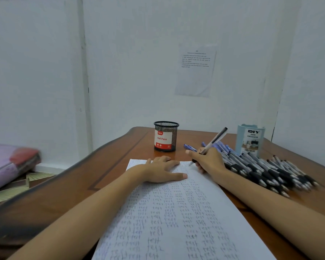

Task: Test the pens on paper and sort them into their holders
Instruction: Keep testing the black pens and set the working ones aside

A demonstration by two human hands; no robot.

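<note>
1. Left hand [161,170] flat on paper [176,212], fingers straight, gripping nothing.
2. Right hand [207,162] curled round grey pen [212,142], tip near paper's far edge, apparently touching; blurry.
3. Pen pile [261,169] on bench [73,194], just right of right hand.
4. Mesh holder [165,136] beyond left hand; blue organizer [250,140] behind pile.

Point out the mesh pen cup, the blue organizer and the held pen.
mesh pen cup [163,138]: head view, on its red label.
blue organizer [250,141]: head view, on its front label.
held pen [215,140]: head view, on the upper barrel.
</note>
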